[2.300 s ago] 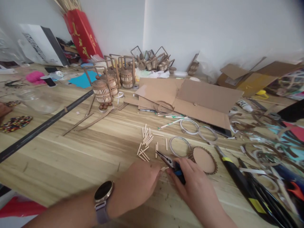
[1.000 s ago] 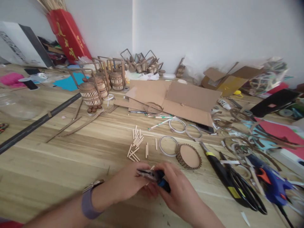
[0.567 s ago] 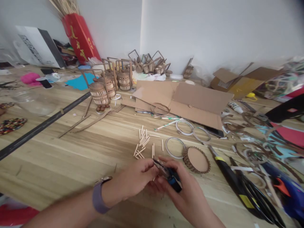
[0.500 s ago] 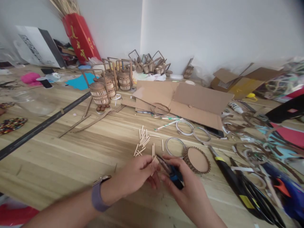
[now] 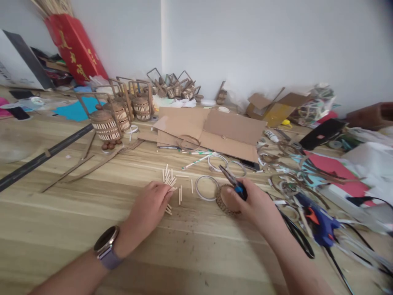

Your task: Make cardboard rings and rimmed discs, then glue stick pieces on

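My left hand [image 5: 150, 207], wearing a watch [image 5: 107, 241] at the wrist, is down at a loose pile of short pale wooden sticks [image 5: 168, 175]. Its thumb and fingers are pinched together, with a stick showing at the tips; the hand covers part of the pile. Several sticks lie apart, just to the right. My right hand [image 5: 253, 198] is closed round the blue-and-black handles of pliers [image 5: 230, 176], whose narrow jaws point up and left. Beneath the right hand is a round cardboard disc with a brown ridged rim [image 5: 221, 205], partly covered by the fingers.
Metal rings [image 5: 206, 187] lie between the hands. Small lidded baskets [image 5: 106, 125] stand at the back left, beside flattened cardboard [image 5: 211, 127]. On the right are a blue glue gun [image 5: 321, 223], black-handled cutters [image 5: 296, 235] and brown strips. A black strip [image 5: 58, 145] crosses the left side.
My hands have moved apart. The left went left to the stick pile; the right moved right with the pliers, over the disc. The view has turned to the right.
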